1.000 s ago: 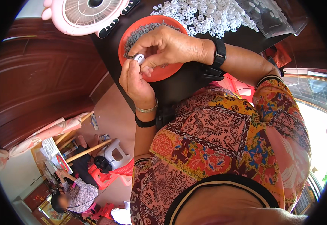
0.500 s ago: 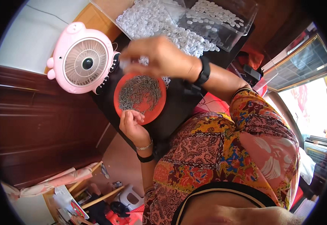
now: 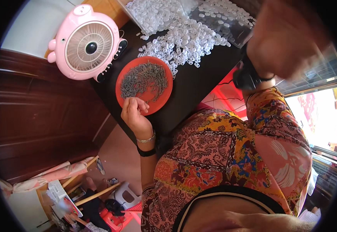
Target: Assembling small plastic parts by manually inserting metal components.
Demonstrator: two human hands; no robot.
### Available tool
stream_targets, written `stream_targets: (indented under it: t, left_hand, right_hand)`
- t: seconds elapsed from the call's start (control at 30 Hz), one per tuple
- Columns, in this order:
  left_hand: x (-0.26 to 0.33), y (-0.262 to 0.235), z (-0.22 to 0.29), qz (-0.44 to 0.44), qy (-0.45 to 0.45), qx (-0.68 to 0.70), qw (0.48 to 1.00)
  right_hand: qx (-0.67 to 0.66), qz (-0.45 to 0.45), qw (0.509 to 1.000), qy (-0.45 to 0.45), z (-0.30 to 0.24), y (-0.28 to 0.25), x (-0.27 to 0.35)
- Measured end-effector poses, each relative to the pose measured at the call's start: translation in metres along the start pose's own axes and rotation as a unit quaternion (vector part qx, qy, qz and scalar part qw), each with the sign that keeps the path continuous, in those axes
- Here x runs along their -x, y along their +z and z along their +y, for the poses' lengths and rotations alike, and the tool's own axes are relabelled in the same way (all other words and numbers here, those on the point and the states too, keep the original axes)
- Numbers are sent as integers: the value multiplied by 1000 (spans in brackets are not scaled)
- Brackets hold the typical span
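My left hand (image 3: 135,118) rests at the near edge of a round red plate (image 3: 158,104), its thumb and fingers pressed together. Whatever may be between those fingertips is too small to make out. Thin grey metal pieces (image 3: 143,79), like small screws or nails, are heaped in the plate. My right hand (image 3: 288,42) is raised high at the upper right, away from the plate, and its fingers are smeared by motion. Small white plastic pieces with holes (image 3: 187,42) are piled on the black tabletop (image 3: 191,87) beyond the plate.
A pink animal-shaped fan (image 3: 72,46) stands left of the plate. Clear plastic boxes (image 3: 236,33) at the back hold more white pieces. A red stool (image 3: 228,96) is right of the table. Dark wooden panelling (image 3: 41,116) borders the left side.
My right hand has swung from above the plate up and to the right, uncovering the white pile. My left hand keeps its pinch at the plate's edge. The view has shifted slightly.
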State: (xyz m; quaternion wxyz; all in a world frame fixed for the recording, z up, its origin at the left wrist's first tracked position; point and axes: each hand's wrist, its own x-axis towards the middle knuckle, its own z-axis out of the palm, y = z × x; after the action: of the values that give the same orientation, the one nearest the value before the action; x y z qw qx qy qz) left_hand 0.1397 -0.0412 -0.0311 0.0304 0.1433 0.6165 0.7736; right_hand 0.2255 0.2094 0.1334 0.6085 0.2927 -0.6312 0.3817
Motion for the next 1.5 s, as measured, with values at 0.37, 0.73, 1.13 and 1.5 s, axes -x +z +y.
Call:
stream_targets:
  t: [0.37, 0.73, 1.13, 1.5]
  left_hand:
    - [-22, -5, -3, -11, 8, 35, 999]
    - [12, 0, -2, 50, -17, -36, 998]
    - [-13, -8, 3, 9, 2, 17, 1000]
    - [-15, 7, -9, 11, 1, 30, 999]
  right_hand:
    - [33, -79, 996, -6, 10, 0, -29]
    - [185, -40, 937, -294, -22, -23, -219]
    - [142, -361, 916, -102, 19, 16, -146]
    - [146, -423, 889, 94, -12, 5, -80]
